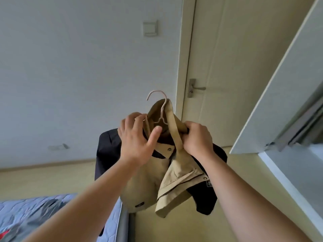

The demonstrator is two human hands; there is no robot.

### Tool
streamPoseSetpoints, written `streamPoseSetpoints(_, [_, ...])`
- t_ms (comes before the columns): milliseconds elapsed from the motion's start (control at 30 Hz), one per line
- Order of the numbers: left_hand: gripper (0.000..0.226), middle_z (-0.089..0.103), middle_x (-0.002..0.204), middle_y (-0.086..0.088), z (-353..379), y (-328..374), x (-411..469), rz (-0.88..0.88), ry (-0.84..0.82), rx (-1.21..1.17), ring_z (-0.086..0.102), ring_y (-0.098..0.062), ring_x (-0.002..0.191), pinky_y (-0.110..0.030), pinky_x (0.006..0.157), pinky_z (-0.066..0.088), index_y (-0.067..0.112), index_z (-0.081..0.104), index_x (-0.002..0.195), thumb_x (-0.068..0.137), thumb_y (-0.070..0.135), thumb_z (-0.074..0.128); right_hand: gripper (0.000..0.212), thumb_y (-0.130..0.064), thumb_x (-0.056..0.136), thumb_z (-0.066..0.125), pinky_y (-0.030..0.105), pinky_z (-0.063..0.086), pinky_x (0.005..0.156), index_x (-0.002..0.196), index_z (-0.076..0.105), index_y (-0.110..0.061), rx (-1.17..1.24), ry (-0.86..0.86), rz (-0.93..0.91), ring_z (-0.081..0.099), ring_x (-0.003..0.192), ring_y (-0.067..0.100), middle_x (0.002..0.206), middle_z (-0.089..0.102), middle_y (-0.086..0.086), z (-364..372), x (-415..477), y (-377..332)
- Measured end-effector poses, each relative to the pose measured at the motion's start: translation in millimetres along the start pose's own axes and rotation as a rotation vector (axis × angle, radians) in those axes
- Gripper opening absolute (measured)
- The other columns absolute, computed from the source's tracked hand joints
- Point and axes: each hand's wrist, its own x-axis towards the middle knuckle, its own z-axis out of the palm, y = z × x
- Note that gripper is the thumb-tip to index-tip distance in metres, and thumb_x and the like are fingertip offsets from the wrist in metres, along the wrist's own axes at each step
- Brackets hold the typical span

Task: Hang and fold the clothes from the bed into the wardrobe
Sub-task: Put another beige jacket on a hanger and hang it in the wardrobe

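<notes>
The left hand [138,137] and right hand [197,137] grip the collar of the khaki-and-black jacket [145,186]. The hook of the pink hanger [163,109] points up between them.

The jacket [145,180] hangs on the hanger [163,107] between my left hand [136,137] and my right hand [197,137], before the door [227,67]. The bed [52,212] lies at lower left, the wardrobe door [288,84] at right.
</notes>
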Motion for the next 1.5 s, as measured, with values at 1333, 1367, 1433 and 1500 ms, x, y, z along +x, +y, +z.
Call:
streamPoseSetpoints(1333, [0.054, 0.057, 0.058, 0.003, 662.2, 557.9, 153.0, 0.646, -1.125, -0.411, 0.052, -0.007, 0.052, -0.015, 0.053, 0.038, 0.016, 0.062, 0.070, 0.102, 0.055, 0.042, 0.017, -0.015, 0.072, 0.054, 0.019, 0.035, 0.049, 0.072, 0.066, -0.026, -0.120, 0.707, 1.225, 0.056, 0.058, 0.014, 0.064, 0.061, -0.009, -359.4, 138.7, 566.1])
streamPoseSetpoints(1367, [0.055, 0.055, 0.056, 0.003, 678.5, 573.4, 156.5, 0.682, -1.126, -0.413, 0.052, -0.007, 0.051, -0.016, 0.052, 0.040, 0.015, 0.061, 0.069, 0.102, 0.055, 0.042, 0.017, -0.015, 0.072, 0.054, 0.019, 0.035, 0.049, 0.073, 0.066, -0.026, -0.119, 0.724, 1.243, 0.056, 0.059, 0.014, 0.064, 0.061, -0.009, -367.3, 144.5, 579.2])
streamPoseSetpoints(1433, [0.056, 0.058, 0.058, 0.001, 710.4, 604.3, 161.6, 0.727, -1.160, -0.446, 0.057, -0.007, 0.056, -0.016, 0.054, 0.042, 0.014, 0.063, 0.071, 0.102, 0.055, 0.043, 0.017, -0.014, 0.073, 0.053, 0.020, 0.037, 0.049, 0.072, 0.067, -0.024, -0.109, 0.751, 1.280, 0.057, 0.059, 0.015, 0.064, 0.061, -0.007, -385.0, 154.3, 603.6])
streamPoseSetpoints(1500, [0.055, 0.063, 0.065, -0.003, 733.6, 633.8, 161.4, 0.767, -1.213, -0.450, 0.059, -0.013, 0.060, -0.016, 0.056, 0.040, 0.012, 0.066, 0.077, 0.103, 0.054, 0.042, 0.018, -0.011, 0.074, 0.053, 0.022, 0.039, 0.049, 0.071, 0.066, -0.023, -0.088, 0.771, 1.321, 0.058, 0.060, 0.017, 0.064, 0.062, -0.004, -402.7, 158.7, 624.2])
